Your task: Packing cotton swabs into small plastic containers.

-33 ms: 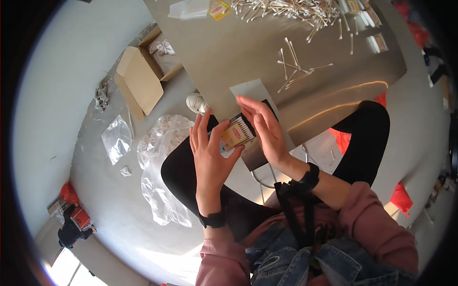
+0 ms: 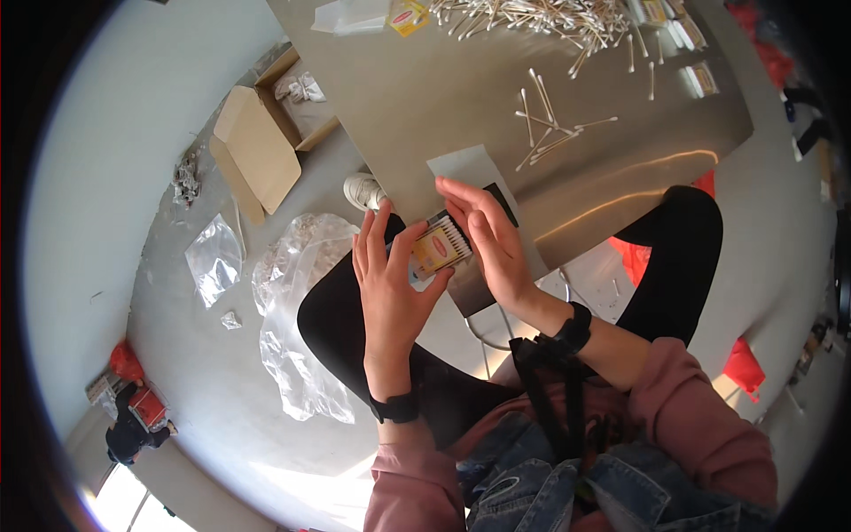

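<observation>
My left hand (image 2: 387, 288) is closed around a small yellow-and-white box of cotton swabs (image 2: 434, 251), gripped between thumb and forefinger. A row of white swab tips sticks out of the box's right end. Facing those tips is my right hand (image 2: 498, 248), fingers stretched out and slightly bent, palm turned toward the box; I cannot tell whether it touches the tips. Beneath the hands, at the table's near corner, lie a pale sheet (image 2: 474, 164) and a dark flat piece (image 2: 502, 206). Several loose cotton swabs (image 2: 554, 130) lie crossed on the table beyond my right hand.
A big pile of cotton swabs (image 2: 541, 25) covers the far side of the metal table (image 2: 417, 97). Small boxes (image 2: 700, 80) stand at its right. On the floor to the left are an open cardboard box (image 2: 266, 160) and a clear plastic bag (image 2: 301, 346). Another person (image 2: 133, 426) is far left.
</observation>
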Available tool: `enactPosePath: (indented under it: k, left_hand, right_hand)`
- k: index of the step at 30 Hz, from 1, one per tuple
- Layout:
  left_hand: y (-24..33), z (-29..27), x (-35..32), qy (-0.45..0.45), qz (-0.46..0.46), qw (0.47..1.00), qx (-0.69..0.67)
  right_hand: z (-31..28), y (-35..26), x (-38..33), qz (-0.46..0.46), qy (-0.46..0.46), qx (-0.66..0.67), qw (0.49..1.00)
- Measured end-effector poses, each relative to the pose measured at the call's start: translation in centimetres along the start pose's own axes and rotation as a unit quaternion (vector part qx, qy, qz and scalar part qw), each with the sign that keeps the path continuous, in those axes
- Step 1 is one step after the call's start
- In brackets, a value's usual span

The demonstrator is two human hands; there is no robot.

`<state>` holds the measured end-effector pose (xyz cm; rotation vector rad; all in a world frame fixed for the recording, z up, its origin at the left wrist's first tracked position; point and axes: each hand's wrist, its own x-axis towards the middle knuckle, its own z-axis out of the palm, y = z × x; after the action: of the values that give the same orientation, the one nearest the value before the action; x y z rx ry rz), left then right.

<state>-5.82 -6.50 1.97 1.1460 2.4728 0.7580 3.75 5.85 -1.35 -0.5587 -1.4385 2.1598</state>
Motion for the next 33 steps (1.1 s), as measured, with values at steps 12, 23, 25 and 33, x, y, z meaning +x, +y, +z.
enactPosePath:
  k: [12,23,25,33]
  left_hand:
    - [-0.5,0.8,0.1,0.035,0.002,0.998,-0.056]
    - [6.1,2.4,5.7,0.081,0.031,0.991,-0.105]
    - [7.7,4.3,8.6,0.075,0.040,0.992,-0.094]
    - [9.6,8.6,15.4,0.109,0.060,0.992,-0.020]
  right_hand:
    - [1.5,0.2,-0.4,-0.019,-0.012,-0.032,0.999]
    - [-14.4,-9.7,6.8,-0.162,-0.072,-0.534,0.827]
    - [-16.4,-10.5,7.8,-0.097,-0.114,-0.587,0.796]
    - [-19.6,-10.0,9.5,-0.168,-0.051,-0.589,0.789]
